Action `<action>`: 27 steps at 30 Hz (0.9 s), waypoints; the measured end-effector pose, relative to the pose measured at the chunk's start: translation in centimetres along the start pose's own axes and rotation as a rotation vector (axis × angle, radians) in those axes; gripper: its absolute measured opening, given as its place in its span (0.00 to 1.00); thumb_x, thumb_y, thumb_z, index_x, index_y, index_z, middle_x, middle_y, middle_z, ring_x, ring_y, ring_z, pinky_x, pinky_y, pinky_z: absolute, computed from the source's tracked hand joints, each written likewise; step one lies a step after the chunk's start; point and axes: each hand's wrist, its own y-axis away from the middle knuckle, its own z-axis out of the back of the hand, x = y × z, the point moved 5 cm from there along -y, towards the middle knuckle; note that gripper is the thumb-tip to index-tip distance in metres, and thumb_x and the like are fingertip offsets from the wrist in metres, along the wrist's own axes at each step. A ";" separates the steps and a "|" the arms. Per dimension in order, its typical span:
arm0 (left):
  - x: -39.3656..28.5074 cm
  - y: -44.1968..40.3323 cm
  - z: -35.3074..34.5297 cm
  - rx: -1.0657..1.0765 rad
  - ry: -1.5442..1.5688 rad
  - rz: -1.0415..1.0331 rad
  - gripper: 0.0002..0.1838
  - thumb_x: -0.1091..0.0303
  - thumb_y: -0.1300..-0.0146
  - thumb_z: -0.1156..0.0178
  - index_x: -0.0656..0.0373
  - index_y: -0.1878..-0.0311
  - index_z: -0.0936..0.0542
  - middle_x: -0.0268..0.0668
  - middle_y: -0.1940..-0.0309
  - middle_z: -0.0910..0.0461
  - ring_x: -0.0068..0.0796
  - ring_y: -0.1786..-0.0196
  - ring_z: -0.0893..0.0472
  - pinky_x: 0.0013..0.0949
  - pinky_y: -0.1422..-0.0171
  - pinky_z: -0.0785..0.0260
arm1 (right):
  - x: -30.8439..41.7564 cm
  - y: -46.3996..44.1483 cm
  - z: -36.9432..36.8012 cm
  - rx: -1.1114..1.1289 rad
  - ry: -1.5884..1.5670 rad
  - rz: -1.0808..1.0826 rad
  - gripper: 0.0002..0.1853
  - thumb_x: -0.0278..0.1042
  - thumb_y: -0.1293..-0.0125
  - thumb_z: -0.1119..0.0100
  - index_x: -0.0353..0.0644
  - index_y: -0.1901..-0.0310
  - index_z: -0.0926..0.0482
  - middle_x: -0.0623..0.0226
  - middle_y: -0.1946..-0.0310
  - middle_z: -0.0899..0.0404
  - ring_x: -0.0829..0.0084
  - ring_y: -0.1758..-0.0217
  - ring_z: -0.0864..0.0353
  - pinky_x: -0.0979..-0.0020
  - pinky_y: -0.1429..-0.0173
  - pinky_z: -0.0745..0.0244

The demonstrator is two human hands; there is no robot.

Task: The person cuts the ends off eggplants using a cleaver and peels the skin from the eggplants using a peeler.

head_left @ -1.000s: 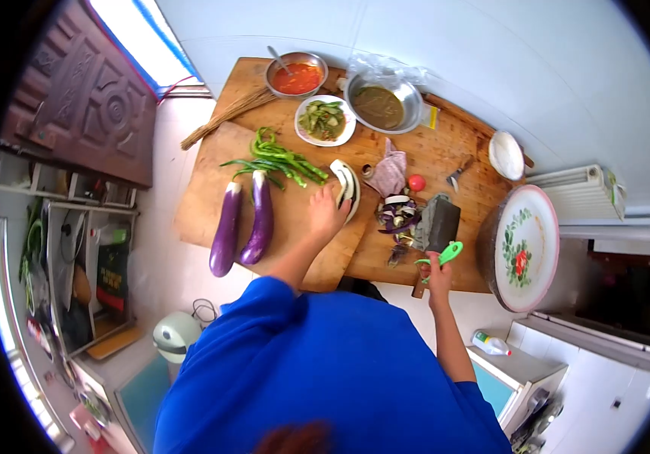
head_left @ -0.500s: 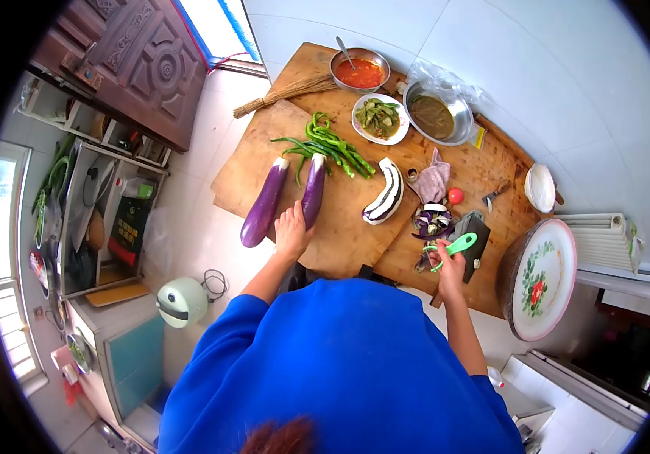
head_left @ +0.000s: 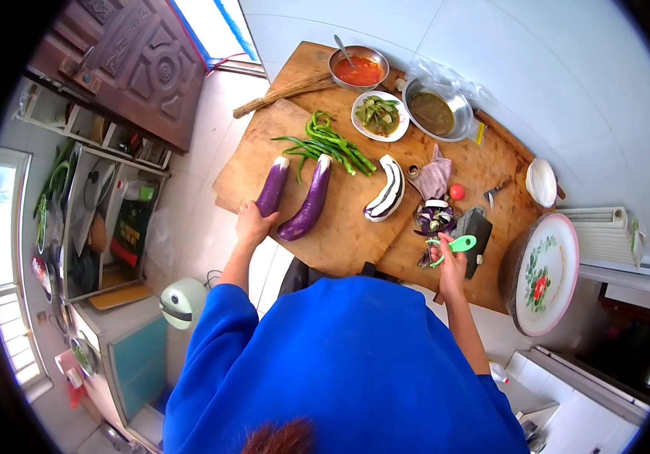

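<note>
My left hand (head_left: 253,224) is closed around the lower end of the left purple eggplant (head_left: 272,189), which lies on the wooden board (head_left: 340,246). A second whole purple eggplant (head_left: 311,200) rests just to its right, untouched. In my right hand (head_left: 450,261) is a green peeler (head_left: 462,244), held above the right part of the table. Farther up the board lies an eggplant peeled in stripes (head_left: 386,189), white and dark. Dark peelings (head_left: 434,219) are heaped beyond the peeler, beside a dark grey block (head_left: 475,227).
Green peppers (head_left: 326,144) lie beyond the eggplants. A bowl of red sauce (head_left: 359,72), a plate of greens (head_left: 380,117) and a metal bowl of liquid (head_left: 432,113) stand at the back. A knife (head_left: 497,191), a tomato (head_left: 457,192) and a large floral basin (head_left: 540,280) are to the right.
My left hand has moved left from the right eggplant to the left one. The right eggplant now lies more slanted, its lower end shifted left. My right hand keeps the peeler in nearly the same place.
</note>
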 end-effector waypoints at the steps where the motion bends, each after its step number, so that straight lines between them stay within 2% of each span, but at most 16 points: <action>1: -0.6 0.1 1.1 0.039 0.058 -0.047 0.37 0.47 0.56 0.33 0.67 0.48 0.28 0.51 0.57 0.24 0.46 0.54 0.23 0.42 0.51 0.31 | -0.1 -0.4 0.3 0.046 0.038 0.014 0.14 0.37 0.33 0.47 0.38 0.50 0.27 0.66 0.63 0.22 0.82 0.65 0.25 0.81 0.61 0.29; 3: -2.2 0.8 3.6 0.163 0.254 -0.070 0.32 0.47 0.54 0.35 0.67 0.56 0.23 0.50 0.64 0.21 0.43 0.60 0.20 0.39 0.54 0.29 | 1.5 -0.1 -0.1 0.035 0.048 0.051 0.15 0.37 0.33 0.47 0.38 0.50 0.27 0.66 0.63 0.22 0.82 0.64 0.25 0.80 0.60 0.29; 4: -2.4 1.0 3.5 0.255 0.458 -0.102 0.31 0.45 0.49 0.38 0.66 0.54 0.23 0.46 0.66 0.20 0.37 0.63 0.19 0.36 0.57 0.29 | 2.7 0.4 -0.5 0.036 0.067 0.080 0.15 0.36 0.33 0.47 0.37 0.50 0.27 0.65 0.62 0.22 0.81 0.64 0.25 0.80 0.59 0.29; 6: -6.9 4.0 4.7 0.626 0.985 -0.032 0.31 0.42 0.43 0.42 0.63 0.50 0.25 0.41 0.64 0.20 0.33 0.62 0.19 0.31 0.57 0.28 | 5.0 1.5 -2.8 0.116 -0.018 0.085 0.14 0.32 0.37 0.43 0.37 0.51 0.26 0.65 0.62 0.22 0.82 0.64 0.26 0.80 0.60 0.31; 8: -11.4 6.0 3.3 0.725 1.441 0.093 0.34 0.38 0.41 0.49 0.62 0.47 0.29 0.42 0.63 0.21 0.32 0.65 0.19 0.33 0.57 0.25 | 7.6 2.8 -5.9 0.165 0.032 0.236 0.12 0.28 0.39 0.40 0.36 0.54 0.25 0.66 0.64 0.22 0.82 0.64 0.26 0.80 0.60 0.30; 9: -13.7 7.0 2.9 0.860 1.548 0.119 0.36 0.34 0.42 0.51 0.60 0.46 0.30 0.42 0.64 0.20 0.34 0.65 0.19 0.37 0.57 0.23 | 8.9 3.8 -7.6 0.246 0.048 0.241 0.11 0.27 0.40 0.40 0.36 0.56 0.24 0.66 0.64 0.21 0.82 0.65 0.25 0.80 0.61 0.30; 10: -15.9 8.1 2.9 0.992 1.580 0.114 0.37 0.32 0.43 0.54 0.60 0.48 0.29 0.42 0.64 0.20 0.35 0.67 0.18 0.40 0.61 0.22 | 10.1 4.9 -9.2 0.329 0.068 0.244 0.10 0.27 0.40 0.40 0.36 0.57 0.24 0.66 0.65 0.21 0.81 0.65 0.24 0.81 0.62 0.29; 12: -19.1 9.5 2.4 1.167 1.603 0.067 0.37 0.32 0.42 0.56 0.60 0.48 0.29 0.43 0.64 0.20 0.36 0.67 0.18 0.40 0.63 0.22 | 12.2 6.9 -12.0 0.455 -0.001 0.430 0.08 0.27 0.42 0.38 0.37 0.60 0.21 0.70 0.68 0.20 0.84 0.70 0.24 0.83 0.69 0.30; 13: -20.2 9.8 1.6 1.180 1.684 0.070 0.35 0.34 0.39 0.58 0.59 0.49 0.28 0.42 0.64 0.20 0.36 0.67 0.18 0.40 0.65 0.21 | 12.4 7.4 -12.8 0.492 -0.037 0.442 0.08 0.26 0.42 0.38 0.37 0.61 0.21 0.70 0.68 0.19 0.84 0.70 0.24 0.83 0.69 0.31; 14: -21.4 10.5 1.9 1.227 1.733 0.085 0.33 0.36 0.37 0.59 0.59 0.49 0.28 0.42 0.63 0.20 0.35 0.65 0.18 0.39 0.60 0.22 | 12.5 7.7 -13.4 0.530 -0.075 0.456 0.08 0.25 0.43 0.37 0.36 0.61 0.20 0.69 0.69 0.19 0.85 0.70 0.24 0.83 0.70 0.31; 16: -23.2 12.0 2.2 1.174 1.698 0.137 0.32 0.37 0.37 0.58 0.58 0.48 0.28 0.41 0.62 0.20 0.33 0.62 0.19 0.36 0.56 0.23 | 13.3 8.3 -13.7 0.546 0.101 0.731 0.08 0.24 0.45 0.36 0.37 0.62 0.21 0.67 0.69 0.19 0.79 0.68 0.21 0.78 0.65 0.27; 17: -23.5 12.4 2.0 1.260 1.700 0.099 0.30 0.40 0.36 0.56 0.58 0.48 0.27 0.41 0.61 0.20 0.32 0.60 0.19 0.34 0.53 0.25 | 13.5 8.7 -13.6 0.563 0.147 0.766 0.08 0.24 0.45 0.36 0.38 0.63 0.21 0.67 0.70 0.19 0.76 0.68 0.20 0.77 0.64 0.27; 19: -24.1 13.1 1.7 1.318 1.675 0.135 0.26 0.44 0.35 0.54 0.58 0.51 0.25 0.40 0.63 0.20 0.31 0.62 0.19 0.34 0.56 0.24 | 14.2 9.3 -13.5 0.583 0.231 0.849 0.07 0.26 0.46 0.35 0.40 0.65 0.21 0.66 0.70 0.19 0.72 0.67 0.19 0.75 0.63 0.26; 22: -25.1 14.6 2.0 1.346 1.647 0.188 0.25 0.45 0.35 0.53 0.58 0.52 0.25 0.39 0.64 0.20 0.29 0.65 0.19 0.33 0.60 0.24 | 14.5 9.1 -12.7 0.629 0.300 0.769 0.08 0.24 0.46 0.35 0.37 0.64 0.21 0.65 0.67 0.18 0.75 0.65 0.19 0.75 0.60 0.25; 25: -24.9 14.6 1.1 1.364 1.674 0.255 0.24 0.46 0.35 0.52 0.58 0.52 0.26 0.39 0.66 0.20 0.29 0.68 0.20 0.32 0.63 0.24 | 14.4 10.3 -12.6 0.712 0.405 0.935 0.06 0.24 0.47 0.35 0.38 0.66 0.21 0.64 0.67 0.18 0.73 0.65 0.18 0.74 0.61 0.25; 27: -25.2 15.2 1.4 1.358 1.663 0.280 0.23 0.46 0.35 0.51 0.57 0.52 0.26 0.39 0.66 0.20 0.29 0.68 0.20 0.32 0.63 0.24 | 14.2 9.7 -12.2 0.657 0.365 0.878 0.07 0.23 0.47 0.35 0.38 0.65 0.21 0.64 0.67 0.18 0.73 0.65 0.18 0.74 0.61 0.24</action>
